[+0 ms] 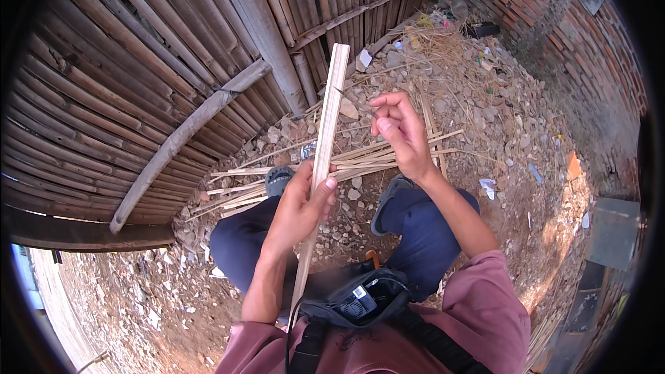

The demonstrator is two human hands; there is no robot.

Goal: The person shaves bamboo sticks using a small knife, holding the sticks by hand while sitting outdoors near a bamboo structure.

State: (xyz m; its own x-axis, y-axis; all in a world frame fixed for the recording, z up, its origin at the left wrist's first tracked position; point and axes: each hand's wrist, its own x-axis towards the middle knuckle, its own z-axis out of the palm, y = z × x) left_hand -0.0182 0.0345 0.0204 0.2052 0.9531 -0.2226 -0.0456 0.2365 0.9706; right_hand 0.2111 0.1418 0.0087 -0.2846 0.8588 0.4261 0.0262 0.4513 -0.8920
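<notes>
Gripping a long, pale bamboo strip (324, 145) near its middle, the person's left hand (299, 206) sits at the centre of the frame, fingers and thumb clenched around the strip. The strip runs upright, from the lap at lower centre to a squared-off end at upper centre, leaning slightly to the right as it rises. Just right of it, the right hand (400, 131) is raised, its fingers curled inward with the tips pinched together close beside the strip's upper half; whether they hold a thin sliver there cannot be told. Behind the hands, a loose bundle of split bamboo slats (332, 166) lies across the stony ground (506, 138), stretching from centre left to centre right. The person's knees in dark blue trousers (422, 228) and two grey shoes (277, 179) show below the hands, and a dark waist pouch (360, 298) hangs open at lower centre over a dusty pink shirt (485, 298). A fence of bamboo poles (125, 83) fills the upper left of the frame, and a brick wall (568, 34) curves along the upper right.
</notes>
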